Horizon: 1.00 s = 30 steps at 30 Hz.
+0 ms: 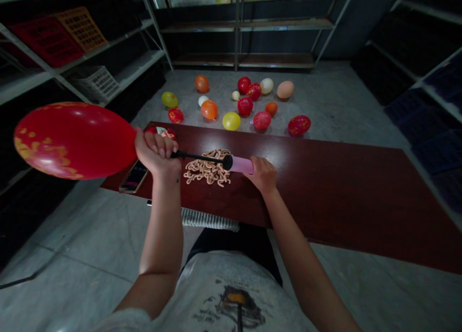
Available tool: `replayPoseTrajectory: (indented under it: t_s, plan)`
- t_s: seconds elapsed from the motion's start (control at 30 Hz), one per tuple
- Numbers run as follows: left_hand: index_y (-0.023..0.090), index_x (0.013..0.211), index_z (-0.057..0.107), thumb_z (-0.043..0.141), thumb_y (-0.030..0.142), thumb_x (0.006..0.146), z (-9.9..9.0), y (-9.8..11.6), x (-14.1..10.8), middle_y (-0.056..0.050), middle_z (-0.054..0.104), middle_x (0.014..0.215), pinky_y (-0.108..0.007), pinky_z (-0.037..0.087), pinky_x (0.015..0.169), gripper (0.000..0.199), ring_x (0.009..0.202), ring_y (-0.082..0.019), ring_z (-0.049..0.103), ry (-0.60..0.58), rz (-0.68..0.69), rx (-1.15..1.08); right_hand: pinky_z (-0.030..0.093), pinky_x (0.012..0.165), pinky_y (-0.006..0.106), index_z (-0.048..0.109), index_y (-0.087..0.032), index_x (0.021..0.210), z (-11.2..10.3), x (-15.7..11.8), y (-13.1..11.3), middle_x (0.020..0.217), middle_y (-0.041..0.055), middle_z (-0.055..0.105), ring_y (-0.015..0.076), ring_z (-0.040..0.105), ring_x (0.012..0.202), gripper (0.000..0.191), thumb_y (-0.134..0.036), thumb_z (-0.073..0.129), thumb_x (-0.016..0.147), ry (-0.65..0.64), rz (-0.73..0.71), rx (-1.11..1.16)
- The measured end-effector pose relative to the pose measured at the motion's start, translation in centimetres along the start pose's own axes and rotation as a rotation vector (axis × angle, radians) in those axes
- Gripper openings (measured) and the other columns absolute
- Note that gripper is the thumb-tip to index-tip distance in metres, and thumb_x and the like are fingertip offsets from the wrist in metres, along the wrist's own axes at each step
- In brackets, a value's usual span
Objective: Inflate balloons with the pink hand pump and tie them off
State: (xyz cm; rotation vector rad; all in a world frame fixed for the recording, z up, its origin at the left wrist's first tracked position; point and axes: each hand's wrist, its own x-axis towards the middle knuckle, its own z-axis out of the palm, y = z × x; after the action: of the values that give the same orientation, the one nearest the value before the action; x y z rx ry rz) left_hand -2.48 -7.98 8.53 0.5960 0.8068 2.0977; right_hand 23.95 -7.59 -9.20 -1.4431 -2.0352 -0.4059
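Note:
A large red balloon with gold markings, inflated, sticks out to the left of my left hand. That hand is closed around the balloon's neck and the black end of a balloon pump; the fingers hide where the two meet. The pump's black rod runs across to its pink barrel, around which my right hand is wrapped. Beneath the rod, a pile of beige, curly, uninflated long balloons or cords lies on the dark red table; I cannot tell which.
A phone lies at the table's left edge, near some red and pale crumpled pieces. Several inflated balloons rest on the floor beyond the table. Metal shelves line the back, and crates fill the left rack.

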Motion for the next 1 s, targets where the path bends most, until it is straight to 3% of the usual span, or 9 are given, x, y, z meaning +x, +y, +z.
replayPoseTrajectory:
  t_s: [0.13,0.27,0.47,0.6,0.7,0.8,1.0]
  plan:
    - [0.019,0.049,0.019,0.036,0.037,0.106,1.2,1.2,-0.8,0.004,0.017,0.039,-0.027,0.022,0.039,0.061,0.031,-0.008,0.017,-0.054,0.057,0.025,0.042,0.070,0.032,0.063,-0.016,0.106,0.4,-0.3,0.2,0.087,0.0082,0.070,0.0230,0.062,0.081,0.037,-0.044,0.069,0.083,0.052,-0.008,0.051]
    - [0.020,0.049,0.021,0.039,0.040,0.105,3.3,0.2,-2.1,0.005,0.018,0.039,-0.027,0.021,0.037,0.062,0.031,-0.008,0.015,-0.063,0.106,0.000,0.044,0.070,0.033,0.064,-0.016,0.104,0.7,-0.5,0.7,0.086,0.0081,0.070,0.0229,0.063,0.078,0.037,-0.047,0.065,0.085,0.080,0.067,0.114]
    - [0.021,0.046,0.021,0.036,0.040,0.107,6.5,-3.5,-3.6,0.006,0.018,0.034,-0.027,0.017,0.034,0.065,0.028,-0.008,0.013,-0.065,0.082,-0.054,0.047,0.068,0.033,0.064,-0.015,0.103,0.7,-0.3,0.9,0.085,0.0094,0.071,0.0233,0.065,0.075,0.039,-0.050,0.065,0.084,0.114,0.145,0.157]
    - [0.021,0.046,0.021,0.053,0.059,0.096,7.7,-7.3,-5.3,0.007,0.021,0.032,-0.025,0.017,0.032,0.070,0.026,-0.007,0.018,-0.091,0.069,-0.061,0.048,0.070,0.034,0.064,-0.016,0.105,0.7,-0.2,0.8,0.088,0.0099,0.072,0.0236,0.066,0.078,0.039,-0.049,0.064,0.084,0.115,0.170,0.170]
    - [0.022,0.046,0.024,0.060,0.063,0.089,7.7,-10.0,-6.4,0.007,0.024,0.032,-0.025,0.020,0.032,0.070,0.026,-0.007,0.023,-0.111,0.041,-0.068,0.048,0.069,0.033,0.064,-0.015,0.105,0.8,-0.3,0.9,0.089,0.0099,0.072,0.0225,0.067,0.077,0.039,-0.047,0.064,0.084,0.114,0.163,0.164]
    - [0.022,0.047,0.025,0.059,0.059,0.092,6.9,-11.4,-6.5,0.007,0.026,0.033,-0.025,0.021,0.033,0.068,0.027,-0.007,0.024,-0.080,-0.005,-0.067,0.046,0.068,0.031,0.065,-0.014,0.106,0.7,-0.3,0.9,0.088,0.0094,0.072,0.0217,0.066,0.076,0.039,-0.046,0.064,0.083,0.088,0.149,0.131]
    - [0.021,0.050,0.022,0.048,0.045,0.102,3.6,-10.6,-4.5,0.007,0.022,0.036,-0.026,0.021,0.037,0.063,0.029,-0.007,0.020,0.018,-0.142,-0.081,0.040,0.066,0.031,0.066,-0.015,0.104,0.2,-0.2,0.3,0.084,0.0079,0.070,0.0205,0.062,0.076,0.036,-0.046,0.062,0.085,0.016,0.041,0.061]
